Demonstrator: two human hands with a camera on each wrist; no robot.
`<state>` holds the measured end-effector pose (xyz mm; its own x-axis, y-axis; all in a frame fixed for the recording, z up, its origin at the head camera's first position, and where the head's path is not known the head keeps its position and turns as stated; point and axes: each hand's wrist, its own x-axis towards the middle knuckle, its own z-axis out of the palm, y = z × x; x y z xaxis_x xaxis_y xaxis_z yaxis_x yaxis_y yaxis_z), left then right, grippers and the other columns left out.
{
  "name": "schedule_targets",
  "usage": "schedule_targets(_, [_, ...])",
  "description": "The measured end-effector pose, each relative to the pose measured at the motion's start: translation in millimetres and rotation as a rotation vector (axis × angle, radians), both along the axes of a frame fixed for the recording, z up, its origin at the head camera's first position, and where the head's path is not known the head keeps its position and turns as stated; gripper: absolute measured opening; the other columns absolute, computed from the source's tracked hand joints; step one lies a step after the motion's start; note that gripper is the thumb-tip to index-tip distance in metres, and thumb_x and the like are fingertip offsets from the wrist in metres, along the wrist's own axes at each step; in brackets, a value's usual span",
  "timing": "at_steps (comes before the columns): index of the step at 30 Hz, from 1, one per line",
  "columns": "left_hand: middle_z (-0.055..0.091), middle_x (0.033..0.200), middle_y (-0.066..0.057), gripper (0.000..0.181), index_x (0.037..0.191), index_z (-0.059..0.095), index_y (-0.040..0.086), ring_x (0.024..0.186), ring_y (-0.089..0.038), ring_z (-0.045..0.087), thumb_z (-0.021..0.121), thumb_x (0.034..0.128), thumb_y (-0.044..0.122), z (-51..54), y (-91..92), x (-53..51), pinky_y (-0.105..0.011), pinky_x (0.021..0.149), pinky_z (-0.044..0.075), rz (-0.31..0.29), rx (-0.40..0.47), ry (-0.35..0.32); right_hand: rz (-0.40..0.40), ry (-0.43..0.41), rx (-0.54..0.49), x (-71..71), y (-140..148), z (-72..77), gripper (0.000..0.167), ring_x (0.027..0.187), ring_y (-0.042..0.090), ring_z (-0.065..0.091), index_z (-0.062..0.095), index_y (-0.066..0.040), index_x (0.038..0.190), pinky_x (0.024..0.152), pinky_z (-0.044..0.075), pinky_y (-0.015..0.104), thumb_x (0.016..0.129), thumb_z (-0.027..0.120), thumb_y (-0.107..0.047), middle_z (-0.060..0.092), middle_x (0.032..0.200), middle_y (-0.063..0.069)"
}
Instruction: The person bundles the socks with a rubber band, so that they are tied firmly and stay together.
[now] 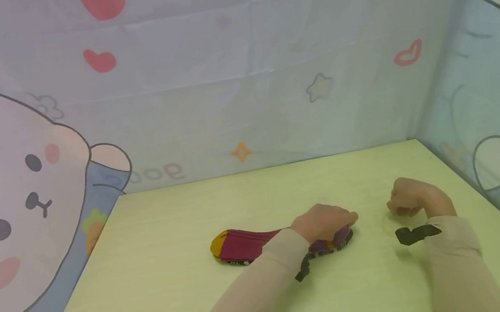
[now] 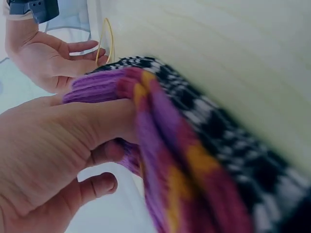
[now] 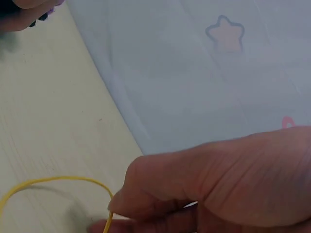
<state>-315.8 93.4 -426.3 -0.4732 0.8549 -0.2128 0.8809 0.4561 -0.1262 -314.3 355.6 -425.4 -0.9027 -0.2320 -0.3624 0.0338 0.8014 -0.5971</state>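
Observation:
A maroon sock point(image 1: 245, 244) with a yellow toe lies flat near the table's middle, toe to the left. Under it shows a black-and-white patterned sock point(image 2: 194, 104). My left hand point(image 1: 323, 222) grips the sock pair at the purple cuff point(image 2: 99, 86), fingers pressed into the knit and partly hidden by it. To the right, just above the table, my right hand point(image 1: 416, 199) pinches a thin yellow rubber band point(image 3: 63, 177) between thumb and fingers. The band hangs as an open loop, apart from the socks.
The pale yellow table point(image 1: 179, 304) ends at a cartoon-printed cloth point(image 1: 238, 72) at the back, with more cloth at both sides. Dark straps point(image 1: 416, 234) sit around the sleeved wrists.

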Motion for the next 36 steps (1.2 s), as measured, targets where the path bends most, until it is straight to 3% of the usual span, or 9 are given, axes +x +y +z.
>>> schedule_targets(3, [0.048,0.088,0.011,0.036,0.102,0.043,0.022,0.076,-0.007,0.043,0.073,0.0891,0.008,-2.3,-5.9,-1.6,-0.02,0.069,0.038,0.002,0.06,-0.031,0.014,0.01,-0.079,-1.9,-5,-1.3,0.019,0.057,0.014,0.05,0.057,-0.006,0.061,0.065,0.052,0.031,0.08,0.058,-0.005,0.053,0.059,-0.003])
schedule_targets(6, [0.053,0.1,0.01,0.041,0.113,0.046,0.022,0.081,-0.008,0.049,0.078,0.0884,0.015,-5.6,-9.1,-1.6,-0.019,0.075,0.043,-0.013,0.096,-0.03,0.011,-0.011,-0.169,-3.4,-9,-7.1,0.013,0.07,0.018,0.063,0.067,-0.001,0.074,0.076,0.056,0.035,0.083,0.059,-0.007,0.067,0.075,0.004])
schedule_targets(9, [0.056,0.108,0.008,0.046,0.121,0.048,0.021,0.085,-0.008,0.053,0.079,0.0874,0.015,-5.8,-12.5,-0.9,-0.019,0.078,0.046,0.003,0.135,-0.056,-0.007,-0.059,-0.273,-6.7,-11,-13.2,0.017,0.076,0.021,0.064,0.069,0.007,0.085,0.077,0.056,0.037,0.087,0.058,-0.007,0.069,0.081,0.009])
schedule_targets(14, [0.053,0.101,0.006,0.039,0.123,0.052,0.017,0.078,-0.009,0.049,0.072,0.0897,0.013,-5.1,-19.1,-2.5,-0.018,0.068,0.042,0.033,0.203,-0.119,-0.047,-0.116,-0.441,-14.0,-11,-22.3,0.028,0.071,0.022,0.059,0.055,0.017,0.11,0.071,0.053,0.037,0.095,0.053,-0.006,0.061,0.073,0.01])
schedule_targets(17, [0.052,0.105,0.005,0.038,0.129,0.054,0.017,0.076,-0.009,0.049,0.065,0.0924,0.017,-6.5,-22.5,-3.8,-0.018,0.066,0.041,0.023,0.224,-0.135,-0.092,-0.12,-0.527,-17.3,-10,-25.1,0.036,0.07,0.022,0.059,0.044,0.012,0.129,0.069,0.053,0.037,0.098,0.05,-0.007,0.059,0.075,0.008])
schedule_targets(25, [0.05,0.116,0.001,0.033,0.13,0.058,0.016,0.081,-0.006,0.051,0.059,0.0973,0.019,-12.7,-27.1,-1.5,-0.016,0.073,0.041,0.027,0.224,-0.151,-0.209,-0.094,-0.727,-21.6,-6,-22.5,0.033,0.08,0.014,0.055,0.048,0.008,0.132,0.066,0.05,0.029,0.102,0.05,-0.006,0.054,0.104,0.007])
schedule_targets(31, [0.049,0.118,0.001,0.03,0.128,0.057,0.015,0.084,-0.004,0.051,0.06,0.0985,0.016,-13.4,-28.7,0.4,-0.014,0.077,0.043,0.038,0.241,-0.151,-0.129,-0.04,-0.76,-18.4,-2,-15.7,0.052,0.119,0.031,0.049,0.03,0.006,0.153,0.085,0.053,0.03,0.101,0.038,0.002,0.027,0.152,0.027])
schedule_targets(33, [0.049,0.118,0.0,0.029,0.127,0.057,0.015,0.084,-0.004,0.051,0.06,0.0986,0.016,-13.7,-29.1,1.2,-0.014,0.077,0.043,0.034,0.242,-0.151,-0.097,-0.028,-0.769,-18.0,-2,-14.9,0.056,0.124,0.031,0.049,0.027,0.005,0.154,0.084,0.053,0.027,0.101,0.043,0.001,0.026,0.156,0.025])
schedule_targets(36, [0.049,0.117,0.001,0.027,0.127,0.056,0.015,0.086,-0.004,0.051,0.059,0.0994,0.016,-14.8,-30.0,2.4,-0.014,0.079,0.043,0.029,0.233,-0.146,-0.063,-0.023,-0.798,-18.1,-2,-15.0,0.059,0.122,0.026,0.056,0.027,0.004,0.155,0.078,0.051,0.023,0.102,0.051,-0.004,0.038,0.153,0.012])
